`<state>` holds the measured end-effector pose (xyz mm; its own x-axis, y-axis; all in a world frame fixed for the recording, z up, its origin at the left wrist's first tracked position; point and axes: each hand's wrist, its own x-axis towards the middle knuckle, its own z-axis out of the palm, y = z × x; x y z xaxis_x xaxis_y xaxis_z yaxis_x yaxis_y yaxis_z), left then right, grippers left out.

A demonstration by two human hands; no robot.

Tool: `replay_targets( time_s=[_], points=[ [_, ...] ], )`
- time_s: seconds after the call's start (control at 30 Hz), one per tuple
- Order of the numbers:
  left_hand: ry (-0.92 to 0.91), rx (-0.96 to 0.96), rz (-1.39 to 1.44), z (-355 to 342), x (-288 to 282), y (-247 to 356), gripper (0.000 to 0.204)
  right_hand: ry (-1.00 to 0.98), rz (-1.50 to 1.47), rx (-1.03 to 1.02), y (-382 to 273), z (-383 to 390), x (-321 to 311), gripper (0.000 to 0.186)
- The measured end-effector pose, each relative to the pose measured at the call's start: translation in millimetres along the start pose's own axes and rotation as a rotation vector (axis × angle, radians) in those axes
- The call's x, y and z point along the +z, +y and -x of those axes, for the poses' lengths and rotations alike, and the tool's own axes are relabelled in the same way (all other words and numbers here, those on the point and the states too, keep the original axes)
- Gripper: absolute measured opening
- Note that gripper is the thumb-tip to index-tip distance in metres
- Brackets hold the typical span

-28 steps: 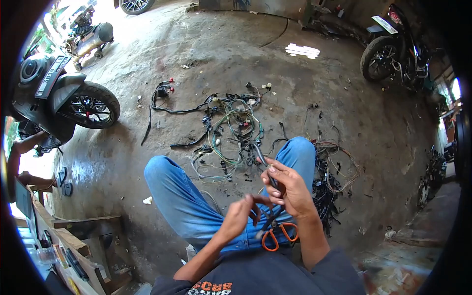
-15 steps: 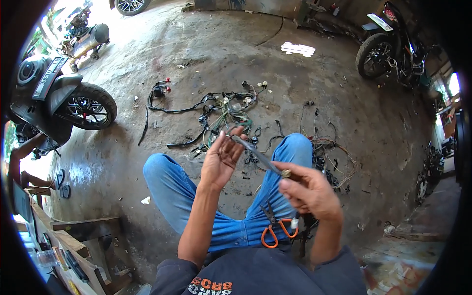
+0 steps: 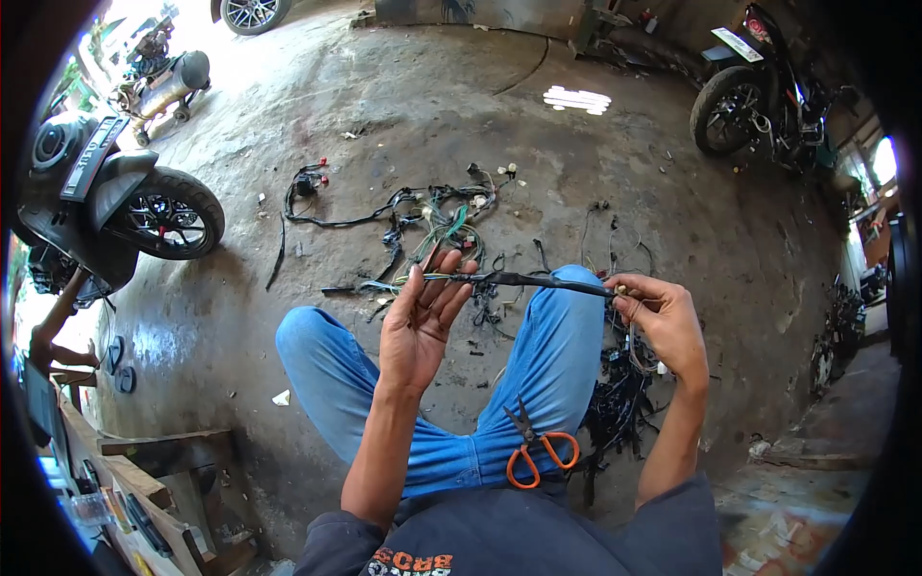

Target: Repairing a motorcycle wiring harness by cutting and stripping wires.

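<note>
A black-wrapped wiring harness (image 3: 538, 280) is stretched almost level above my knees. Its right end is pinched between the thumb and fingers of my right hand (image 3: 667, 322), where a small pale connector shows. At the other end, loose coloured wires pass across the loosely curled fingers of my left hand (image 3: 415, 336), palm up, and stick out past the thumb. Orange-handled pliers (image 3: 531, 449) lie on my lap, jaws pointing away from me. Beyond my knees, a tangled wiring harness (image 3: 357, 221) with connectors lies spread on the floor.
More dark wiring (image 3: 619, 408) is heaped beside my right knee. A motorcycle wheel (image 3: 171, 213) stands at the left, near another person's arm (image 3: 60, 317) and sandals (image 3: 120, 365). Another motorcycle (image 3: 759, 96) is parked far right. A wooden bench (image 3: 125, 470) holds tools at lower left.
The harness piece has swung from a slant to nearly level and is stretched out. My right hand has moved right and away from my body; my left hand has shifted slightly.
</note>
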<state>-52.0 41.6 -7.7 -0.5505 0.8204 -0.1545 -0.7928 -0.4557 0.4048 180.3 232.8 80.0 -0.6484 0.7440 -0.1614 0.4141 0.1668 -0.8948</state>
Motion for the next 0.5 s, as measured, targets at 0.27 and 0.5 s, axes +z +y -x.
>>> replay_targets(
  time_s=[0.27, 0.5],
  points=[
    [-0.002, -0.032, 0.011, -3.5, -2.9, 7.7, 0.048, -0.112, -0.113, 0.104, 4.2, -5.1, -9.4, 0.021],
    [0.103, -0.012, 0.055, -13.5, -27.4, 22.2, 0.046, -0.248, -0.344, 0.239, 6.9, -9.7, -12.8, 0.028]
  ],
)
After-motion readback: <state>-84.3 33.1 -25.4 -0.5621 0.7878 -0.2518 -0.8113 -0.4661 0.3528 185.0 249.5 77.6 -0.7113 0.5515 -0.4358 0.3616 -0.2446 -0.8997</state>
